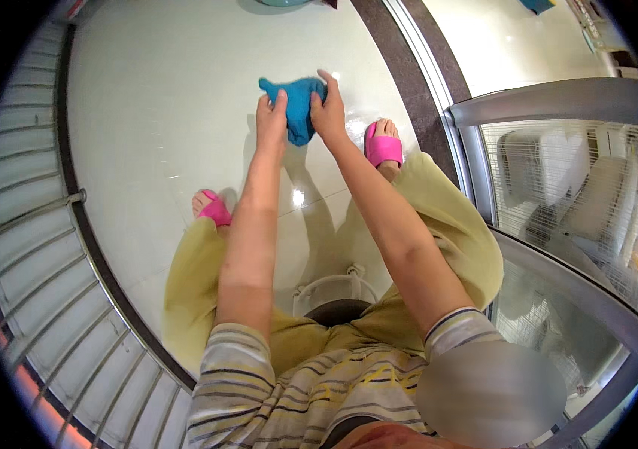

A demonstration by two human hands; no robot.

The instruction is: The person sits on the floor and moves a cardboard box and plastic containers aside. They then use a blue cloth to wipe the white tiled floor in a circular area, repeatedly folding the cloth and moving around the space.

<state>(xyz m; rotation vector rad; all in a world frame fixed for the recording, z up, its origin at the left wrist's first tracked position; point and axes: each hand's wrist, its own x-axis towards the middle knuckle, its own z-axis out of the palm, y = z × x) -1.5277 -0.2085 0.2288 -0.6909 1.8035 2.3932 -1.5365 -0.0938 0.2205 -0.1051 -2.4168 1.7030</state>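
Observation:
A bunched blue cloth (299, 106) hangs between my two hands, held out in front of me over the tiled floor. My left hand (271, 120) grips its left side, thumb on top, with a small end of cloth sticking out beyond the fingers. On the opposite side my right hand (328, 112) pinches the cloth with the thumb, while a finger points away from it. The lower part of the cloth droops between the wrists. The fingers under the cloth are partly hidden.
I sit on a low wheeled stool (338, 311), feet in pink slippers (384, 150) on glossy floor tiles (145, 140). A metal railing (44, 219) runs along the left. To the right stands a metal-framed glass door (555, 101) beside a floor track (425, 50). A basin (282, 2) shows at the top.

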